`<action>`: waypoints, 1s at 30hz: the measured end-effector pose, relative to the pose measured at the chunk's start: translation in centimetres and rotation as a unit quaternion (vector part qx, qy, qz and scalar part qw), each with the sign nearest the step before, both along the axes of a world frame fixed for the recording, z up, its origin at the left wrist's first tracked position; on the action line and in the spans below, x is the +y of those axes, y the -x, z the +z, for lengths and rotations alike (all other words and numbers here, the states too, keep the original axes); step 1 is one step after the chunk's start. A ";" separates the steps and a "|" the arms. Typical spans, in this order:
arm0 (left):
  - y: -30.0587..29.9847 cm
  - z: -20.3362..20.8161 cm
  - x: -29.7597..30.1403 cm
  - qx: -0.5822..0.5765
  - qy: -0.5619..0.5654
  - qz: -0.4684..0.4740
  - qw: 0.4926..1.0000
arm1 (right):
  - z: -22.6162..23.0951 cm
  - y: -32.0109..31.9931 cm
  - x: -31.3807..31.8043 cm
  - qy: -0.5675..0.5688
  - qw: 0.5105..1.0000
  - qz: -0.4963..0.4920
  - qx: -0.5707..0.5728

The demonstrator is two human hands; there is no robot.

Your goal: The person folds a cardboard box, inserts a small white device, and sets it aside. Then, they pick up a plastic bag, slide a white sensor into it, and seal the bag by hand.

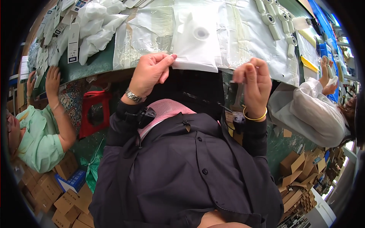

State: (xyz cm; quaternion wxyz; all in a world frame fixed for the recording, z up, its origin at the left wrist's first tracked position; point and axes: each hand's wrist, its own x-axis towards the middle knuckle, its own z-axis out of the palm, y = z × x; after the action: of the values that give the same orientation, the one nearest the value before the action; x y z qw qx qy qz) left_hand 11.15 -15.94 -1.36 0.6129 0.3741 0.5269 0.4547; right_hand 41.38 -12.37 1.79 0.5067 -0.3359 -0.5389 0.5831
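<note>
My left hand (pixel 151 72) pinches the near left corner of a white translucent bag (pixel 195 47) between thumb and fingers. The bag lies flat at the table's front edge. Through its film shows a pale thing with a round grey ring; the rest of that thing is hazy. To the right of the bag and apart from it, my right hand (pixel 254 79) is raised past the table edge. Its fingers are loosely bent and apart, slightly blurred, and nothing shows in them.
Several white handheld devices with round dark-ringed heads (pixel 270 19) lie at the far right. Crumpled white bags (pixel 97 28) and printed tags (pixel 73 43) cover the left. Co-workers sit on both sides, a green sleeve (pixel 38 136) left, a white sleeve (pixel 310 110) right. Cardboard boxes (pixel 72 205) stand below.
</note>
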 end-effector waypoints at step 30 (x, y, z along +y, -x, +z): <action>-2.1 0.0 5.3 0.426 -0.352 0.132 0.823 | -2.1 7.4 5.2 -0.189 0.923 -0.112 -0.315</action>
State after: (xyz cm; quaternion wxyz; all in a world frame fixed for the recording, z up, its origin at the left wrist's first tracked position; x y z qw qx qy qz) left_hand 13.25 -10.63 -1.34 0.0888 0.6476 0.5842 0.4811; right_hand 33.99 -7.18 -0.35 0.4265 -0.4583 -0.7299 0.2743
